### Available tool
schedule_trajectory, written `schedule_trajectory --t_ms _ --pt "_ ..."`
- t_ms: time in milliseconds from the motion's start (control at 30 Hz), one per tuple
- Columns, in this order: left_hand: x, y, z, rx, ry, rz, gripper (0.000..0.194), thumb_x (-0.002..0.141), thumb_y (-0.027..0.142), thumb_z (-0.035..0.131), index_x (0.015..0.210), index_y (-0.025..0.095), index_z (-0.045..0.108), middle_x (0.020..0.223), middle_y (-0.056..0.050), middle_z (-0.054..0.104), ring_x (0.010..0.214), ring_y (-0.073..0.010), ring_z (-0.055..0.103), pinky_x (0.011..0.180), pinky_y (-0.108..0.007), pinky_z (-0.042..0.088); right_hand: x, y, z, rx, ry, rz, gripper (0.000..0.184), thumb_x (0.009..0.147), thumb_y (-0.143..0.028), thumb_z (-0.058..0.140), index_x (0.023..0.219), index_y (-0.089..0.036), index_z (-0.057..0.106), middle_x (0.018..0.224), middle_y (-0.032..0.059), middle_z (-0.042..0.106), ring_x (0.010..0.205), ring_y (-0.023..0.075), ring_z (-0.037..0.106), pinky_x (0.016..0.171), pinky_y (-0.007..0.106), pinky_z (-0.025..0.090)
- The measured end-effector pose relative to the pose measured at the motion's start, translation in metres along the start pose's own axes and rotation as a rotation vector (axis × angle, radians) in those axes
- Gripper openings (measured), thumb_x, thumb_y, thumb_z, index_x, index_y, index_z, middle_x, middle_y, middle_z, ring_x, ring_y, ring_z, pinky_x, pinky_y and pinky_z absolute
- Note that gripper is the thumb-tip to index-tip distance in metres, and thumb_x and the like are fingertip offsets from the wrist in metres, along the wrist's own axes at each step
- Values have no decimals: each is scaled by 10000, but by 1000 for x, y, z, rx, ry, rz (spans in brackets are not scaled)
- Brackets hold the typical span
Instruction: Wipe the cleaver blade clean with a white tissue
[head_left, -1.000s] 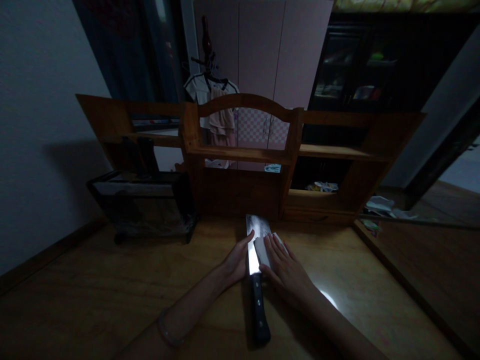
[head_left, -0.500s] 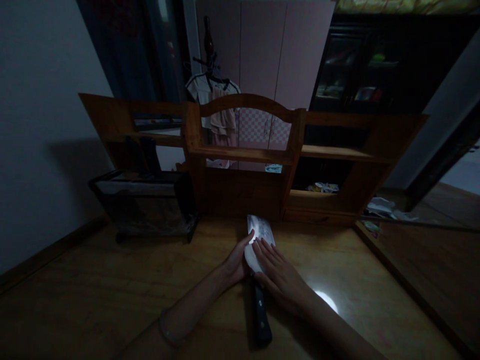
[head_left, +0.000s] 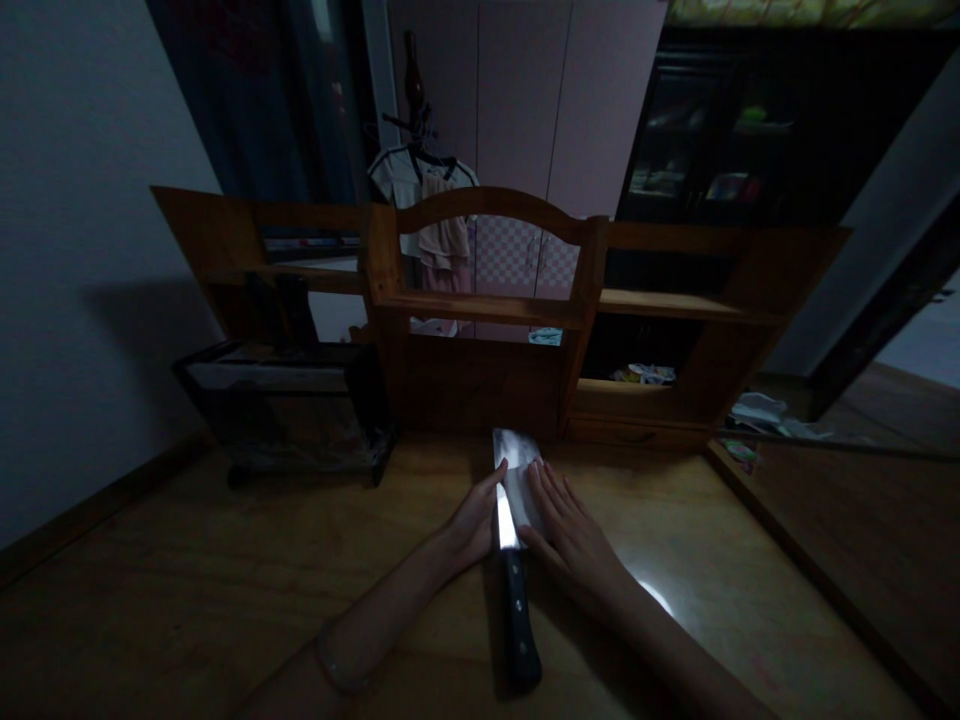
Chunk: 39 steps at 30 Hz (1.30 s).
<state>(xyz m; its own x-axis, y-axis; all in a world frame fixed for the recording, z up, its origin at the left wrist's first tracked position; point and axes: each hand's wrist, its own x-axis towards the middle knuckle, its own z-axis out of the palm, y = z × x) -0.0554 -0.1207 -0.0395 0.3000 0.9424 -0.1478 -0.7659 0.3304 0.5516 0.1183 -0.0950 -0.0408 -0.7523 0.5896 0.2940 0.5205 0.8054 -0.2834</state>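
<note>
A cleaver with a black riveted handle points away from me, its broad shiny blade held just over the wooden tabletop. My left hand grips the blade along its left edge, thumb on top; the fingers beneath are hidden. Against the blade's upper face lies a thin white cloth, possibly a tissue. My right hand presses the cloth down with nearly flat fingers, near the blade's right edge. Neither hand is on the handle.
A dark knife block with black handles in it stands at the left. Behind the blade rises a wooden shelf unit. A raised wooden edge runs along the right side, with light reflecting off the tabletop.
My right hand and the white cloth have slid right across the blade, uncovering its shiny left part near the handle. My left hand keeps its grip in about the same place.
</note>
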Motion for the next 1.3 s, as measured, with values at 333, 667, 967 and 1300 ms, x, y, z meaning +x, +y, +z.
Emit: schedule_trajectory --t_ms 333,667,967,1300 --pt "2 1 0 4 45 -35 552 896 523 517 1149 43 621 1017 -167 709 997 -270 662 974 -366 437 0 -5 -3 32 -127 -88 666 985 -508 300 1522 -245 5 1595 25 55 1465 215 36 1200 450 139" --pt "-3 3 6 29 -46 -36 566 913 515 484 1222 56 599 1058 -180 698 1000 -286 660 924 -368 455 -3 12 10 -44 10 117 712 966 -555 311 1526 -213 34 1587 65 127 1465 236 63 1182 494 169" --pt "1 0 -5 40 55 -59 529 881 557 515 959 60 676 929 -161 726 869 -249 693 868 -336 490 0 -25 -17 159 -183 -180 688 969 -517 363 1519 -291 17 1595 9 82 1464 199 94 1202 459 102" --pt "3 0 -11 32 12 -41 474 882 543 528 923 90 665 794 -106 715 690 -188 679 664 -263 504 -3 -21 -23 368 -38 -85 524 994 -393 372 1491 -278 253 1575 33 237 1440 198 223 1175 410 253"
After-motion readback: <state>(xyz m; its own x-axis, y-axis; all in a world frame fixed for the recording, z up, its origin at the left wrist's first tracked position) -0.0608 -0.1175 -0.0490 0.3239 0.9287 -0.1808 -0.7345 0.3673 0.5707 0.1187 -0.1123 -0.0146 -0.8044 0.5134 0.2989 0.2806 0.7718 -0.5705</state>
